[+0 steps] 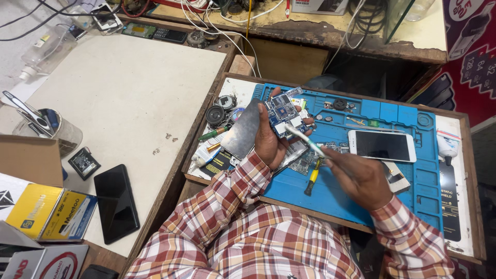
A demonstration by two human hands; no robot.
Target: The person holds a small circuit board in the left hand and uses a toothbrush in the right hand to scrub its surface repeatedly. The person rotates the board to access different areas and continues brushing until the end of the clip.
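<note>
Left hand grasps circuit board, lifted over blue mat near tray's back-left corner, face tilted up, likely for view. Right hand clenched on white tool, tip touching board's lower edge. White phone just right of tool; yellow screwdriver below. Open mat room toward front edge.

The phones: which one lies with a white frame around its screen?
The white-framed phone on the blue mat, beside the right hand. The other, an all-black phone, lies on the pale table to the left.
</note>
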